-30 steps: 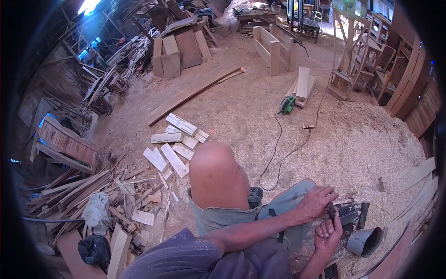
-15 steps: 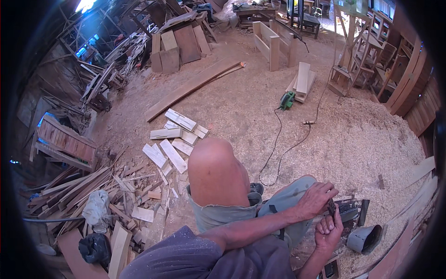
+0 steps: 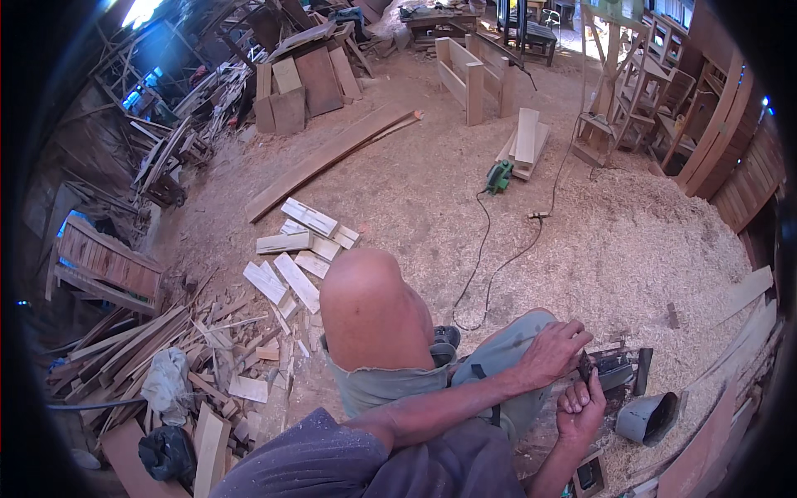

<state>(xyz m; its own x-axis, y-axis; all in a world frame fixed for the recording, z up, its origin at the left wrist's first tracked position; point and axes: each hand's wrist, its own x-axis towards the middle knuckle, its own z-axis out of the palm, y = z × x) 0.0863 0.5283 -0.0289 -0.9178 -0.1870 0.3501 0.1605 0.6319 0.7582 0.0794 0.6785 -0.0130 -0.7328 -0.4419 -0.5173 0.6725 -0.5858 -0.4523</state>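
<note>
My left hand [image 3: 550, 355] reaches across my body to the right, over my bent leg. Its fingers curl around the top of a small dark flat piece [image 3: 585, 366] whose kind I cannot make out. My right hand [image 3: 580, 412] comes up from below, pinching the lower end of that piece with fingers folded in. Just beyond the hands lies a dark grey object [image 3: 616, 373], partly covered by them, beside a short dark block [image 3: 643, 370]. A grey open container [image 3: 646, 420] lies tipped on its side to the right of my right hand.
Pale cut boards [image 3: 300, 241] lie left of my knee. Ahead sit a green power planer [image 3: 498, 177] with a trailing cord [image 3: 488, 286], stacked boards [image 3: 528, 139] and a long plank [image 3: 328, 168]. Scrap wood [image 3: 124, 349] heaps at left; shavings [image 3: 647, 249] cover the right floor.
The view has shifted slightly, so the surroundings sit a little further left. Both hands stay on the small dark piece in nearly the same pose.
</note>
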